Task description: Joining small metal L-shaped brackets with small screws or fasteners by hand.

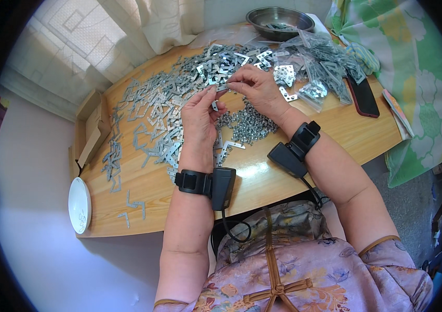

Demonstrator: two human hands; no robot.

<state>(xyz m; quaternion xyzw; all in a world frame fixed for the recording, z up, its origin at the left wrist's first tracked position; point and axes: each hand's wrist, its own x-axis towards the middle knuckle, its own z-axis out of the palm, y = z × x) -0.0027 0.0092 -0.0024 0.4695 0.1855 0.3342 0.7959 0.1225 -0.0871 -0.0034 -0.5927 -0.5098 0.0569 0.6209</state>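
Note:
My left hand (200, 112) is closed on a small silver metal corner bracket (222, 87), held up between thumb and fingers above the table. A second metal piece (214, 106) shows between its lower fingers. My right hand (262, 87) pinches with thumb and forefinger at the bracket's right end; whether a screw is in that pinch is too small to see. Below my right hand lies a heap of small silver screws or nuts (252, 125). A wide pile of L-shaped brackets (166, 93) spreads behind and left of my hands.
Clear plastic bags of metal parts (330, 65) lie at the right, beside a dark phone (364, 98) and a booklet (397, 114). A metal bowl (279, 23) stands at the back. An open cardboard box (93, 127) and a white plate (79, 205) are at the left edge.

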